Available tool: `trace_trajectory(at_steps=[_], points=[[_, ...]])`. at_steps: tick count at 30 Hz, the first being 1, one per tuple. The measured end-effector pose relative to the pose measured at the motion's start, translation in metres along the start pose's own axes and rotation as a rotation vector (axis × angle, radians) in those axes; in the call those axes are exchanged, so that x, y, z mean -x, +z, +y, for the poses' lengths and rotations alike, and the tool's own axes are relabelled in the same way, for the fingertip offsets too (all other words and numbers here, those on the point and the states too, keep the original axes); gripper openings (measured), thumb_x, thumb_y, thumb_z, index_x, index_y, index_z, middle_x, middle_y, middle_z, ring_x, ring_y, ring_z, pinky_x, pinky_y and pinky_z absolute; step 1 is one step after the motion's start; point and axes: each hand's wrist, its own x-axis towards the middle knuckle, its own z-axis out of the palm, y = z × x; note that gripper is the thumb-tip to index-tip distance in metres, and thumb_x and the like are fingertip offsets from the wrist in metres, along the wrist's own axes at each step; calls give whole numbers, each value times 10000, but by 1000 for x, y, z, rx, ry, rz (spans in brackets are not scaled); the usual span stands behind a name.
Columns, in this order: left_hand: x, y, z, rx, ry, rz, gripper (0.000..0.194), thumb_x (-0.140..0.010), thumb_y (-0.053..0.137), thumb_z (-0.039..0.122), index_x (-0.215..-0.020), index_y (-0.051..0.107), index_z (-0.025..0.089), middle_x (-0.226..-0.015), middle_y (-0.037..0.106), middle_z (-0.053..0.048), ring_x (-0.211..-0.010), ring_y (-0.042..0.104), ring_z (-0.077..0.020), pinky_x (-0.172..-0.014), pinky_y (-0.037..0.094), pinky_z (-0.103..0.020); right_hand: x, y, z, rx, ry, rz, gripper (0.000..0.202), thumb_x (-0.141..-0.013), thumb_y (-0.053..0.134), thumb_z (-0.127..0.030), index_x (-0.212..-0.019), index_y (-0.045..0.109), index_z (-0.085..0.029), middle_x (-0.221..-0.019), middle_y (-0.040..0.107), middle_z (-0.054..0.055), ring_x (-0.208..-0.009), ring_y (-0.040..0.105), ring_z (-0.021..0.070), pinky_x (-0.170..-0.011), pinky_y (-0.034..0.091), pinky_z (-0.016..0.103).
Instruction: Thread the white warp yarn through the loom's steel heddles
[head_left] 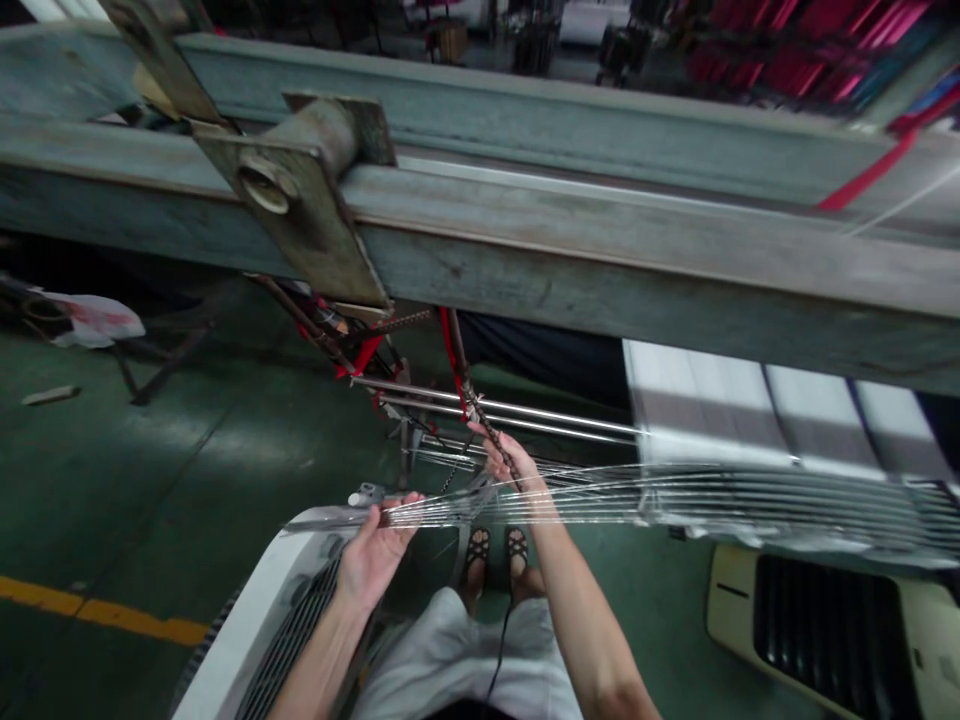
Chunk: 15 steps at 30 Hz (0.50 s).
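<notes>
"What are the hands doing?"

"The left hand (379,550) pinches a bundle of thin metal rods (600,492) between thumb and fingers. The right hand (516,465), farther forward, curls at a dark chain (490,428); I cannot tell how tightly it closes."

"How do the rods lie?"

"Lengthwise, side to side: gathered at the left hand, the nearer one, then crossing the right wrist and fanning well to the right."

"And around them?"

"The chain slopes up and away from the right hand. Just beyond are two shiny bars (570,417); farther, a heavy beam (525,250) spans the view. A white-rimmed rack (244,600) sits beside the left hand."

"Anything in the way?"

"The right forearm and chain, crossing the rods' line."
</notes>
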Motion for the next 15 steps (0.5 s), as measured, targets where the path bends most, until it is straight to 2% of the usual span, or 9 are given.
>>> trace_trajectory(at_steps=[2, 6, 11, 15], points=[[-5, 5, 4, -16, 30, -19, 365, -932, 399, 275, -807, 728, 179, -1023, 719, -92, -1133, 596, -256, -1005, 477, -383, 1, 0, -2, 24, 3, -5, 438, -829, 564, -392, -1199, 588, -158, -541, 316, -94, -398, 137, 54, -381, 251, 189], [-15, 21, 14, -68, 57, -53, 340, -963, 350, 248, -1030, 677, 182, -1187, 654, -102, -1147, 588, -225, -928, 524, -331, 3, 0, -6, 47, 12, 18, 434, -835, 562, -411, -1198, 587, -173, -575, 300, -85, -435, 143, 64, -396, 220, 191], [-25, 40, 23, -133, 93, -20, 309, -972, 347, 203, -979, 649, 137, -1120, 682, -117, -1060, 641, -212, -866, 553, -314, 4, -5, -12, 72, 26, 12, 439, -816, 599, -405, -1188, 597, -171, -571, 295, -87, -444, 158, 56, -409, 208, 180], [-31, 58, 30, -129, 67, 8, 313, -981, 336, 232, -1046, 626, 133, -1150, 668, -127, -1097, 621, -217, -867, 550, -304, 0, -14, -9, 109, 41, 52, 407, -778, 623, -382, -1125, 619, -169, -560, 346, -81, -451, 216, 61, -404, 228, 177]])
